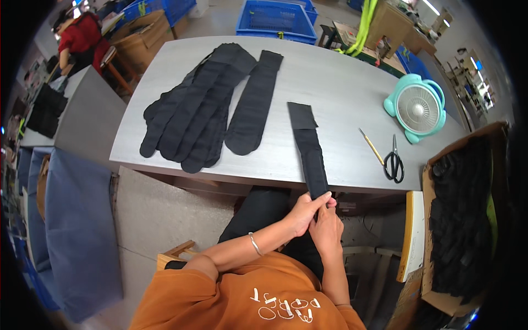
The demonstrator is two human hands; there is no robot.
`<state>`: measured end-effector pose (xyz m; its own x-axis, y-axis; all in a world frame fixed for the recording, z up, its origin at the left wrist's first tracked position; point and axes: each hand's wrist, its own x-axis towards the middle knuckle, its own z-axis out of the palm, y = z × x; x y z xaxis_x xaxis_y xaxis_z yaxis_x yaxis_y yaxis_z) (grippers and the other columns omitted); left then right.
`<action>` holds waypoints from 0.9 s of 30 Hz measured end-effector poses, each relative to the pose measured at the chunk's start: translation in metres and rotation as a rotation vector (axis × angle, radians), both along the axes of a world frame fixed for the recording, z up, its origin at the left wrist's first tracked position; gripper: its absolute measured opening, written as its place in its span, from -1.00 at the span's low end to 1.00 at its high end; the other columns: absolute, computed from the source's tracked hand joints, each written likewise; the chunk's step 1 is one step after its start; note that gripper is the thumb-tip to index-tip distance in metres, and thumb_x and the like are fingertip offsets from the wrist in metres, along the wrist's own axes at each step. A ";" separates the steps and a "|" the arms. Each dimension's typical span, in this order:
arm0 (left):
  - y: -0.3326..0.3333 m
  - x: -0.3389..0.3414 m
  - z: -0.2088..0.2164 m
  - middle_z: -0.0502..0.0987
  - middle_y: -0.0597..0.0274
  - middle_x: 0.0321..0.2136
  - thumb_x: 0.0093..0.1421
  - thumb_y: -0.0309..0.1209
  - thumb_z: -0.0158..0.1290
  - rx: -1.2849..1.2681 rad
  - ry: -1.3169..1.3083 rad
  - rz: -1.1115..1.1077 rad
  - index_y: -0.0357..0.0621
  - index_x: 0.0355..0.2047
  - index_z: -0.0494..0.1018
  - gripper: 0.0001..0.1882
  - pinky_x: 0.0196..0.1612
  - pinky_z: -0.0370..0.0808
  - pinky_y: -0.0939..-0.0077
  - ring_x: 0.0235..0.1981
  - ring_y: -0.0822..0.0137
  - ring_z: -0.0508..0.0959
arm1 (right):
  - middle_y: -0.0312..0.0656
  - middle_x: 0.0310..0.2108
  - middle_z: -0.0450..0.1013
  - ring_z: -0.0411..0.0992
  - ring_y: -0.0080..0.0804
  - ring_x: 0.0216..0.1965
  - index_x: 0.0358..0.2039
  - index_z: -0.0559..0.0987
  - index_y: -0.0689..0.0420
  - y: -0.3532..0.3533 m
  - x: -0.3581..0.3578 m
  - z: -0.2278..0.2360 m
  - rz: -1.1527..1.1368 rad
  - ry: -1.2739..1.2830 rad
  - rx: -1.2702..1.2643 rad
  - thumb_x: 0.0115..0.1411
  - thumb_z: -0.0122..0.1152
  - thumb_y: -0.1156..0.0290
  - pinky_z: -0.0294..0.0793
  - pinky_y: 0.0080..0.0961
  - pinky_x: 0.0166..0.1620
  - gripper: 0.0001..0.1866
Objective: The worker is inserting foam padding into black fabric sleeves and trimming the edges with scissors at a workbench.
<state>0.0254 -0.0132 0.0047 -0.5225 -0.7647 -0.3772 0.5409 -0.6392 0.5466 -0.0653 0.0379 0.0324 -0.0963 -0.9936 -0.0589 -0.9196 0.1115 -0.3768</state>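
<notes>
Here | left hand (303, 215) | right hand (328, 226) | fingers pinched tight on black strip (312, 159), near end

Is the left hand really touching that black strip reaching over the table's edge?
Touching: the head view shows the left hand, thumb lying across the black strip.

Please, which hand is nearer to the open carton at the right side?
Right. The right hand is to the left of the open carton; the left hand is farther left.
</notes>
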 end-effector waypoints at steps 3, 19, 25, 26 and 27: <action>-0.016 0.015 0.021 0.58 0.14 -0.26 0.30 -0.28 0.15 -0.070 -0.039 0.048 -0.30 -0.21 0.51 -0.73 -0.08 0.54 0.39 -0.24 0.35 0.57 | 0.10 -0.24 0.40 0.50 0.16 -0.26 0.22 0.31 0.02 0.013 0.018 0.017 -0.034 0.111 0.058 0.04 0.25 0.52 0.52 0.03 -0.28 -0.32; 0.005 0.009 0.004 0.48 0.27 -0.29 0.31 -0.32 0.16 0.010 -0.104 0.151 -0.19 -0.12 0.41 -0.74 -0.10 0.50 0.48 -0.28 0.43 0.50 | -0.12 -0.39 0.36 0.51 -0.20 -0.39 -0.20 0.56 0.00 -0.007 0.023 -0.029 -0.080 0.328 -0.099 0.13 0.12 0.42 0.52 -0.35 -0.44 -0.80; -0.030 0.015 0.023 0.48 0.22 -0.38 0.35 -0.13 0.06 0.024 0.075 0.076 -0.22 -0.19 0.39 -0.64 -0.08 0.52 0.35 -0.29 0.29 0.52 | -0.15 -0.30 0.34 0.49 -0.26 -0.34 -0.03 0.52 -0.15 0.004 0.021 0.011 -0.097 0.182 -0.216 0.11 0.16 0.43 0.50 -0.35 -0.33 -0.62; -0.034 0.012 0.023 0.48 0.21 -0.37 0.36 -0.12 0.05 0.025 0.085 0.086 -0.23 -0.18 0.38 -0.63 -0.11 0.52 0.35 -0.30 0.28 0.53 | -0.16 -0.28 0.32 0.47 -0.27 -0.34 0.05 0.49 -0.21 0.009 0.020 0.018 -0.123 0.170 -0.234 0.11 0.16 0.44 0.49 -0.35 -0.34 -0.54; -0.041 0.012 0.017 0.48 0.20 -0.36 0.36 -0.12 0.04 0.012 0.146 0.085 -0.23 -0.18 0.38 -0.63 -0.08 0.52 0.33 -0.28 0.27 0.53 | -0.17 -0.28 0.30 0.44 -0.28 -0.35 0.15 0.42 -0.30 0.012 0.021 0.017 -0.140 0.197 -0.213 0.12 0.15 0.44 0.46 -0.36 -0.35 -0.43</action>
